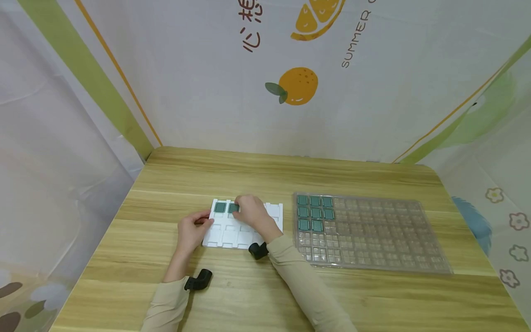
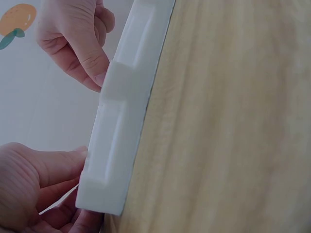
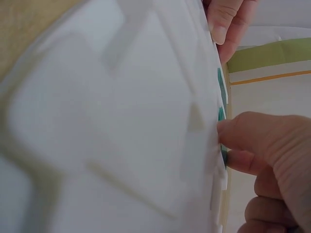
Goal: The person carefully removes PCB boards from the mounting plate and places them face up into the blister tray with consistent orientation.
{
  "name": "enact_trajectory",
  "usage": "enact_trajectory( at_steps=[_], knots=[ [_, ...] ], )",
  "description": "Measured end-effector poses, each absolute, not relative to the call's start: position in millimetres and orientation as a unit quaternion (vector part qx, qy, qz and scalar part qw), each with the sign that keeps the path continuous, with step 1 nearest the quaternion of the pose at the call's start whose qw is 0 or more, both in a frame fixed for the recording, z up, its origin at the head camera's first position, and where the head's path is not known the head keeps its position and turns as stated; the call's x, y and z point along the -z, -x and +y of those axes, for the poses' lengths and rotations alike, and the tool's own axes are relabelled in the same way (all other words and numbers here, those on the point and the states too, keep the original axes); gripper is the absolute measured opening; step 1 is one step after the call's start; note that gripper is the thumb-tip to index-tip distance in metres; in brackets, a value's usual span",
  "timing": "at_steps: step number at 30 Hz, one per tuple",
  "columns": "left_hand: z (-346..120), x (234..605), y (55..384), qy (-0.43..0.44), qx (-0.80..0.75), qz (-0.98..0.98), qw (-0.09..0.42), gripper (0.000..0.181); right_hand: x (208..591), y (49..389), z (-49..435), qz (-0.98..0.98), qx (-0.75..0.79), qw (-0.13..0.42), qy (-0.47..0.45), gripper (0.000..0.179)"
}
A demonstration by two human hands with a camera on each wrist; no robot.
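A white pocketed tray lies on the table, in front of the person. My left hand grips its left edge, thumb on the rim, as the left wrist view also shows around the tray corner. Over the far row, my right hand pinches a green square chip between thumb and index finger, at the second pocket. That chip is partly covered by the fingertips in the right wrist view. Another green chip sits in the far-left pocket. My right forearm hides some pockets.
To the right lies a large clear plastic tray with many small compartments. Several green chips fill its far-left compartments. Both wrists carry black camera mounts. A printed curtain hangs behind the wooden table.
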State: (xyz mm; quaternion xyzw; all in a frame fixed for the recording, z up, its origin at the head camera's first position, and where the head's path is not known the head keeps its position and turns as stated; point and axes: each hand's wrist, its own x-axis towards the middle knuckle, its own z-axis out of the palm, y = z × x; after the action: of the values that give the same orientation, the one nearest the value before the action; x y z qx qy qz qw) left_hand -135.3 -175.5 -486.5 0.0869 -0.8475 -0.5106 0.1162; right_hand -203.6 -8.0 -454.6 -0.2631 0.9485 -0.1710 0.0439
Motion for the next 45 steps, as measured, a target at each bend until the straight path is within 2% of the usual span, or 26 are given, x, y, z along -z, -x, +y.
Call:
enact_trajectory(
  at_steps=[11, 45],
  knots=[
    [-176, 486, 135, -0.091, 0.508, -0.849, 0.114, 0.023, 449, 202, 1, 0.943, 0.204, 0.056, 0.255, 0.029],
    [-176, 486, 135, -0.094, 0.496, -0.856, 0.106, 0.024, 429, 186, 60, 0.936, 0.233, 0.020, 0.262, 0.028]
  ],
)
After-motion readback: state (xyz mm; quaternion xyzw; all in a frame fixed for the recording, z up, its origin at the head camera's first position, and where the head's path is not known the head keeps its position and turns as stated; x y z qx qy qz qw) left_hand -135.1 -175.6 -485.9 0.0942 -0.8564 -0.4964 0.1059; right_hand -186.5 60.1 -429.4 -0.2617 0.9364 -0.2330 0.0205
